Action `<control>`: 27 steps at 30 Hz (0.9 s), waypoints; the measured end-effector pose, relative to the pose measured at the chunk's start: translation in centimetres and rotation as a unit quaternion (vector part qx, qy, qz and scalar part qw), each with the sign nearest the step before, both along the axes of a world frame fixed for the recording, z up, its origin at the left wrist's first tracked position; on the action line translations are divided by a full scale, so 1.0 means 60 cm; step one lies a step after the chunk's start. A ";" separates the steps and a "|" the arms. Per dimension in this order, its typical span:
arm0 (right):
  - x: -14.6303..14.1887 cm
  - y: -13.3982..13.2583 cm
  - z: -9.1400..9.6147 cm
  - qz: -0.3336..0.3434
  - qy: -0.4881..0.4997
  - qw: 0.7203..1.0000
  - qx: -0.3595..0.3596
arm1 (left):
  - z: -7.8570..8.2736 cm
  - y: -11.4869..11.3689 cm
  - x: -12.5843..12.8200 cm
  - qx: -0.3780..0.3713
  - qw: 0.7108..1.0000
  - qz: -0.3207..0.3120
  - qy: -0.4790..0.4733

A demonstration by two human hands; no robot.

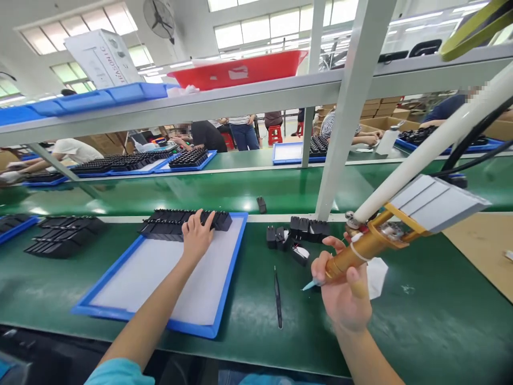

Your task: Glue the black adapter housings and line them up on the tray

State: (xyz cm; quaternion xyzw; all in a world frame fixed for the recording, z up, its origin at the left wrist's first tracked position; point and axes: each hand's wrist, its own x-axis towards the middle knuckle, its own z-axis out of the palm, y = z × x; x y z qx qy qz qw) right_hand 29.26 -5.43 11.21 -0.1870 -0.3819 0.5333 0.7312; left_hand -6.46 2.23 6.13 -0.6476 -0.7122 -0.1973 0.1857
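Observation:
My left hand reaches over the far side of a blue tray with a white liner. Its fingers are bent over a black plug-adapter housing in the rows of black housings; the fingers partly hide the piece. My right hand is closed around a gold glue dispenser, its pale blue nozzle pointing down and left above the green bench. Just beyond that hand lie several loose black adapter housings, one with white material in its opening.
Black tweezers lie between tray and dispenser. One housing sits by itself farther back. More stacked housings stand on the left. A white post and shelf carry a red tray. People work at the opposite bench.

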 end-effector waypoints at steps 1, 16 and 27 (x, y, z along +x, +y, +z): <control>0.000 -0.001 0.000 -0.001 -0.001 1.000 0.000 | 0.008 0.014 0.014 0.007 1.000 -0.020 -0.001; -0.001 0.019 -0.016 -0.020 -0.014 1.000 0.018 | 0.061 0.218 0.168 -0.129 0.880 -0.074 -0.450; 0.007 0.000 -0.007 -0.016 -0.002 1.000 0.011 | 0.095 -0.180 0.216 -0.020 0.432 -0.225 -0.873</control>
